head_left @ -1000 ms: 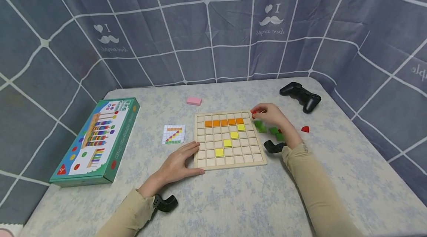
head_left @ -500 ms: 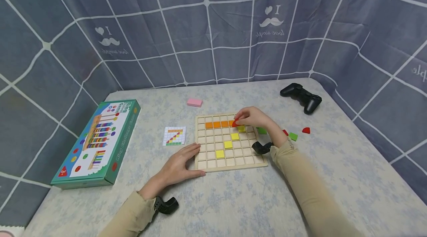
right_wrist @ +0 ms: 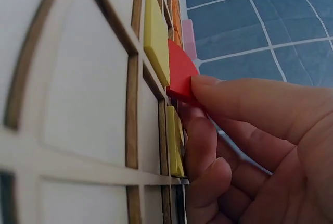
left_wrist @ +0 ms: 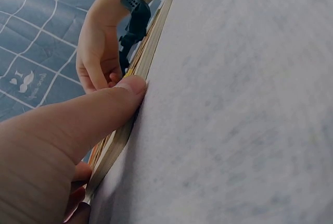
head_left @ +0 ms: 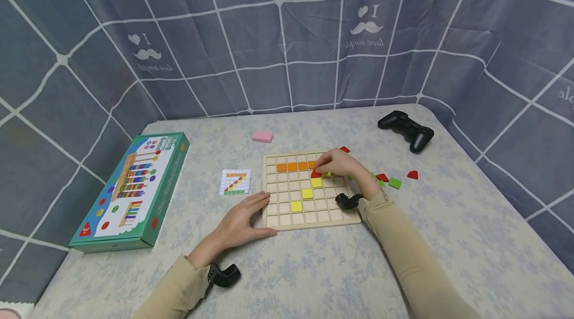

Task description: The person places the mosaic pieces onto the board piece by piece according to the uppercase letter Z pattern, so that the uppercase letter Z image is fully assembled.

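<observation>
A wooden grid board [head_left: 314, 227] lies on the table, with orange tiles [head_left: 292, 166] in an upper row and yellow tiles [head_left: 296, 207] running diagonally. Between thumb and forefinger, my right hand [head_left: 344, 164] pinches a red quarter-circle piece [right_wrist: 180, 73] at the board, just beside a yellow tile; whether it sits inside a cell is unclear. My left hand [head_left: 237, 220] rests at the board's near left corner, its fingertips touching the left edge and its thumb [left_wrist: 117, 107] against the front edge. A patterned card [head_left: 235, 182] lies left of the board.
Loose green tiles [head_left: 395, 183] and red pieces [head_left: 412, 174] lie right of the board, some hidden behind my right hand. Behind it is a pink block [head_left: 262, 137]. A black game controller [head_left: 405, 130] is at the back right, a green game box [head_left: 130, 189] at the left.
My right hand has moved left from beside the board to over it, carrying a red piece, then shifted slightly nearer. Another red piece now shows behind that hand. My left hand has stayed put.
</observation>
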